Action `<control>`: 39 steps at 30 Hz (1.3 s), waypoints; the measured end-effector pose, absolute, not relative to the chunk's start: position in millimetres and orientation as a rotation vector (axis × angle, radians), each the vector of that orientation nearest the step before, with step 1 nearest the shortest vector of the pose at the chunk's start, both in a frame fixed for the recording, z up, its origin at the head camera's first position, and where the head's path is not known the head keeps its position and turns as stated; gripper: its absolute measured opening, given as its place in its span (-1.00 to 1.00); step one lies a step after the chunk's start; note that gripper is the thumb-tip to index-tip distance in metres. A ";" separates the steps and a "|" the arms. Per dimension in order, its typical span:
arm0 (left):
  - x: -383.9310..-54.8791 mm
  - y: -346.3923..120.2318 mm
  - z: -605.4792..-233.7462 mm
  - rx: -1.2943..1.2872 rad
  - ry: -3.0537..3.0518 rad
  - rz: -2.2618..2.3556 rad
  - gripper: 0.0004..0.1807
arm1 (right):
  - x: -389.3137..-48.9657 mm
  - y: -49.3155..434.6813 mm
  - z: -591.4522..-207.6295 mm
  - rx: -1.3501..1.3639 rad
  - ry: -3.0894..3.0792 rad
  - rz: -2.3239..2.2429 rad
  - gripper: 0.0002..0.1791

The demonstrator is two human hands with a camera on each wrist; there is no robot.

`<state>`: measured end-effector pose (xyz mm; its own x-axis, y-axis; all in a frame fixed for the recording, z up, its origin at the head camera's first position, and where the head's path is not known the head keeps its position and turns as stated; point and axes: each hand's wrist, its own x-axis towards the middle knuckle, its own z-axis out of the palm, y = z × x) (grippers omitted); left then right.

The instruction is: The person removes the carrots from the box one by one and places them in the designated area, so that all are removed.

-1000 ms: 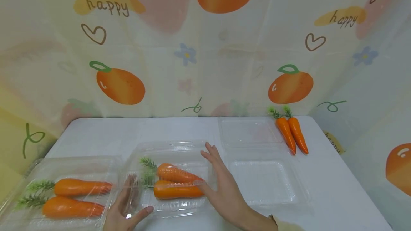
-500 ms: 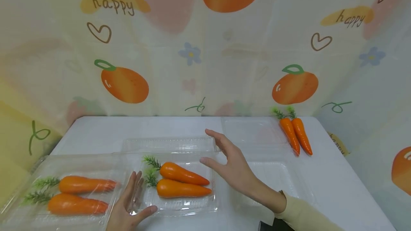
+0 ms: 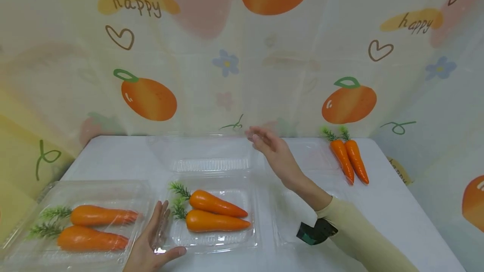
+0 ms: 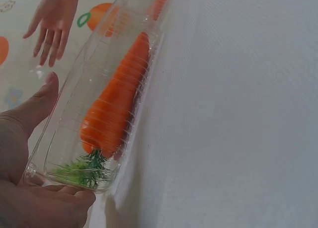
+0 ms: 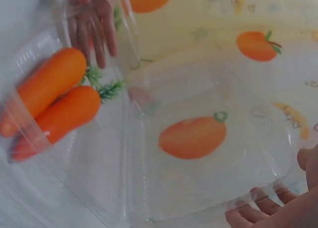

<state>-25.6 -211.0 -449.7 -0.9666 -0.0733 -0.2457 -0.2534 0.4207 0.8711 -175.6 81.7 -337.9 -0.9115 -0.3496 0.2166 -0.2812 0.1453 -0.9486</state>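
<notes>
In the head view, a clear plastic clamshell box (image 3: 227,246) stands open in the middle of the table, holding two carrots (image 3: 218,221) with green tops. Its lid (image 3: 204,154) is swung back, tilted away from the base. My left hand (image 3: 147,240) rests against the box's left side, fingers straight and thumb spread; in the left wrist view its fingers reach the box's corner. My right hand (image 3: 277,152) is at the lid's right edge. The right wrist view shows its fingers touching the lid's rim (image 5: 208,208), thumb apart from them.
A second clamshell box (image 3: 109,186), lid down over two carrots (image 3: 90,238), stands at the left. An open box (image 3: 287,221) lies at the right, partly behind my right forearm. Two loose carrots (image 3: 355,160) lie at the table's back right.
The middle box's lid has swung up and back from over the carrots. My right hand has moved away towards the back with it; my left hand has stayed at the box's left side.
</notes>
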 end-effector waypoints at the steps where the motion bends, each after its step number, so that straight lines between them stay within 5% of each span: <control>1: -25.6 -211.0 -449.6 -0.295 2.498 1.573 0.44 | -179.0 81.4 -337.8 -0.651 2.331 -1.917 -0.54; 39: -27.5 -213.4 -449.1 -0.303 2.454 1.585 0.45 | -265.4 66.2 -362.7 -0.401 2.182 -1.928 -0.47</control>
<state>-27.5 -213.4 -449.1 -0.9581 -0.0608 -0.2798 -0.2800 0.4026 0.8715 -265.4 66.2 -362.7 -0.9426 -0.3327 0.0281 -0.0688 0.1112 -0.9914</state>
